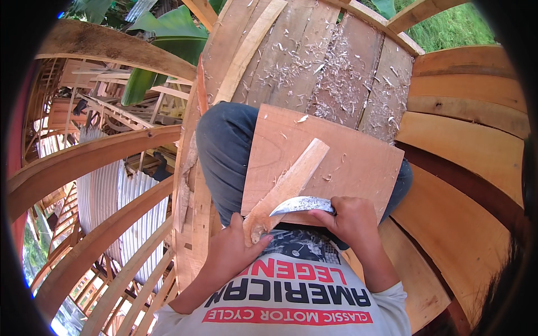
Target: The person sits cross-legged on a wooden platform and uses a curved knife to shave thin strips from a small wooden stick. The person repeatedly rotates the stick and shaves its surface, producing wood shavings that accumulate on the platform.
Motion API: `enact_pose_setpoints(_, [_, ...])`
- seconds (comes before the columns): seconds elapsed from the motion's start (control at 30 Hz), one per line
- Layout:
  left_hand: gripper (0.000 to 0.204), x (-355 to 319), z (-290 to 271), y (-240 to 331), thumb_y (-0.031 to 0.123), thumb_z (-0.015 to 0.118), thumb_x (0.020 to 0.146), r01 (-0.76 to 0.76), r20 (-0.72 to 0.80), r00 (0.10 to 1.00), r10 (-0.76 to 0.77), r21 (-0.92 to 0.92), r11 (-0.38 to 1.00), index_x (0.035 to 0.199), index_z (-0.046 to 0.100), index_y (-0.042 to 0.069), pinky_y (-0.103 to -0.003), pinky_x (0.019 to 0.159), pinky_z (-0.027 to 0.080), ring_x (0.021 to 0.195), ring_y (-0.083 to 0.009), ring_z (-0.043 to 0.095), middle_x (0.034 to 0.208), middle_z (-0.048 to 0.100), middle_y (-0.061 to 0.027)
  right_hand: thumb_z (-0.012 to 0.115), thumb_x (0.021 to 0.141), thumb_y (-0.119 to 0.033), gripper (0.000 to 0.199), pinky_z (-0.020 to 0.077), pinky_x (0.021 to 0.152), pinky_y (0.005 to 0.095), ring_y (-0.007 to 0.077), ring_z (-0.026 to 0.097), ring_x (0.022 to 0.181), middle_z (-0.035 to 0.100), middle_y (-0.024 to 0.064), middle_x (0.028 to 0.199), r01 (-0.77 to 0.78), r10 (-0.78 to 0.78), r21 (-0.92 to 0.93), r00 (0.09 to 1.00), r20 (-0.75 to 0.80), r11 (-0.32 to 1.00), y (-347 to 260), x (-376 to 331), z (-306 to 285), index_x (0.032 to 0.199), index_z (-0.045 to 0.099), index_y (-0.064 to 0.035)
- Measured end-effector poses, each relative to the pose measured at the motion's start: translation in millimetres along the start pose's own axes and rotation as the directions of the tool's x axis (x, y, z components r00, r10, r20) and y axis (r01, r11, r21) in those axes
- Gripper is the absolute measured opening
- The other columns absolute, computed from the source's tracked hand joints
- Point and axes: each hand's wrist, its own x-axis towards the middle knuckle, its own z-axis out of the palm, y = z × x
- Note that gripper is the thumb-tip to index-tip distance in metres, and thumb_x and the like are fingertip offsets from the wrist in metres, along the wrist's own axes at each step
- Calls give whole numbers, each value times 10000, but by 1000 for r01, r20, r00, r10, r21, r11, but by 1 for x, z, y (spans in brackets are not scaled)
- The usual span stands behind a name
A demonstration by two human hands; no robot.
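A partly carved strip of wood (298, 172) lies slanting across a flat wooden board (358, 162) on my lap. Its near end, rough and notched, is gripped by my left hand (238, 243), with the thumb along one side. My right hand (353, 220) is closed round the handle of a curved knife (305, 205), and the fingers hide most of that handle. The blade points left, its tip at the strip's edge close to my left hand. A few shavings rest on the board.
Beyond my knees, many curled shavings (342, 78) cover the plank floor (286, 56). A long narrow batten (249, 50) lies on it. Curved wooden rails (95, 159) stand at the left, with corrugated metal sheets (120, 196) below. Wide overlapping planks (459, 145) form the right side.
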Motion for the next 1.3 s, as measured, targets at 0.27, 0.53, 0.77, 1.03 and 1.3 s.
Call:
enact_pose_setpoints(0.27, [658,-3,7,-9,507,686,770,75,144,987,-70,-33,997,1016,448,-54,-460,677,499,770,-448,637,779,612,-299,632,820,-536,577,476,521,414,379,615,578,600,226,620,-422,339,-77,812,-476,903,71,24,-31,680,648,24])
enact_pose_setpoints(0.53, [661,4,17,-10,547,671,771,-10,20,1000,12,-101,995,983,466,-44,-451,662,506,749,-411,655,764,629,-265,646,776,-579,587,475,493,404,338,606,515,572,176,535,-40,40,-10,998,-53,999,0,-12,-12,611,653,-16])
enact_pose_setpoints(0.77, [636,4,22,-12,506,710,756,-62,-50,997,56,-139,988,977,478,-42,-454,644,506,731,-419,651,767,633,-261,640,746,-628,608,458,462,360,285,598,476,588,134,538,-66,61,-50,994,-91,997,11,-10,7,610,651,-35])
enact_pose_setpoints(1.03, [638,8,17,-4,504,705,763,-54,2,999,55,-79,995,988,454,-38,-446,638,508,736,-403,655,759,632,-255,664,745,-605,605,465,485,377,291,611,511,587,157,557,-100,58,-117,946,-319,988,28,-6,10,600,625,-19])
enact_pose_setpoints(1.3, [643,4,24,-14,529,721,741,-31,47,998,34,-61,998,940,445,-17,-439,630,509,731,-397,658,735,624,-250,641,847,-473,566,391,458,380,349,515,455,503,225,520,-399,466,243,795,-389,884,53,-10,-47,638,604,52])
